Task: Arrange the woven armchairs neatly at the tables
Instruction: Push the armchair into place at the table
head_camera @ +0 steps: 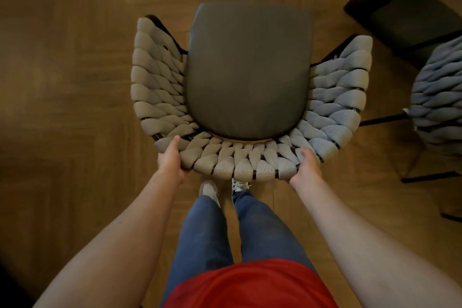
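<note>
Your left hand (170, 159) and right hand (307, 167) grip the near, curved back rim of a woven armchair (247, 70); another woven armchair (438, 97) stands far right.

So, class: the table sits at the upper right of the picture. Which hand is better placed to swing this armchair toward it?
Probably the left hand: it grips the woven back on the side away from the table, so it can push round. The right hand would pivot.

The second woven armchair (440, 97) and dark table (400, 7) are cut off by the right edge.
</note>
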Tool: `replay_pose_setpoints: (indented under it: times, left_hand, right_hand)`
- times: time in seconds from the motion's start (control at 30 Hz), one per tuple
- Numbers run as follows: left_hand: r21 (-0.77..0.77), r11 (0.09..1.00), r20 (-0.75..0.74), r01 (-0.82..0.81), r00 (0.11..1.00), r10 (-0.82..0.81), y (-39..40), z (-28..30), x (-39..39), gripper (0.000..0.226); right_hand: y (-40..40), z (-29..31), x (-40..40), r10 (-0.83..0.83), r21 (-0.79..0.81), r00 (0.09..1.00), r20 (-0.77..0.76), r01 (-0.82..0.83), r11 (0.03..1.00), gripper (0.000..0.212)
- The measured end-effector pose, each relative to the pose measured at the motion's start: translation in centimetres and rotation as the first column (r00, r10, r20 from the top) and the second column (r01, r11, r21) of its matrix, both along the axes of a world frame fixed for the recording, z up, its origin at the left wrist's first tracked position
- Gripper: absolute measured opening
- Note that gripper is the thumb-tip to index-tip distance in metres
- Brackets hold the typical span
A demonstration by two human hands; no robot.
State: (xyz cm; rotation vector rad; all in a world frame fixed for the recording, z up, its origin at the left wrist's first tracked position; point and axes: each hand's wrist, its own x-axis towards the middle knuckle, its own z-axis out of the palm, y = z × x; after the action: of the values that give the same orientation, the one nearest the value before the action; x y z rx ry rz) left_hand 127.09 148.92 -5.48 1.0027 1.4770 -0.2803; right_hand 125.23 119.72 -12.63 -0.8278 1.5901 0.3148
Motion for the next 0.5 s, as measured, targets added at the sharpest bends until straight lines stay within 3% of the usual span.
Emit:
replay_pose_setpoints:
  times: [0.1,0.27,0.5]
  left_hand:
    - [0.002,1.0,-0.05,0.028,0.998,-0.028,0.7,-0.3,0.2,0.051]
    - [0.023,0.996,-0.078,0.09,0.993,-0.088,2.2,-0.2,1.7,0.055]
    - [0.012,0.981,-0.053,0.193,0.98,-0.192,4.5,0.2,5.6,0.047]
  right_hand:
    - [-0.6,-1.6,-0.4,-0.017,-0.005,0.999,-0.031,0.016,1.0,0.078]
    - [1.5,1.8,1.3,-0.057,-0.056,0.998,-0.011,0.056,0.997,0.058]
    - [3.7,2.0,2.7,-0.115,-0.039,0.992,0.06,0.117,0.992,0.058]
